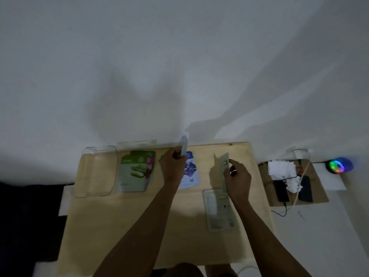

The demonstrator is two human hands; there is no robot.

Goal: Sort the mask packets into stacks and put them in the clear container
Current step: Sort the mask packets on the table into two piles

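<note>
On the wooden table (123,226), my left hand (172,166) grips a pale mask packet (184,146) held upright on edge, above a blue packet (190,172) lying flat. My right hand (237,180) holds a second pale packet (222,164) upright, its printed back facing left. Another pale packet (219,210) lies face down under my right forearm. A stack topped by a green packet (133,172), with a pink one peeking out beneath, sits left of centre. The clear container (93,172) rests at the table's far left; nothing shows inside it.
A clear lid or second tray (137,143) leans at the table's back edge against the white wall. To the right, a cardboard sheet (319,192) carries phones, cables and crumpled tissue (281,168). A glowing multicoloured gadget (338,165) sits further right.
</note>
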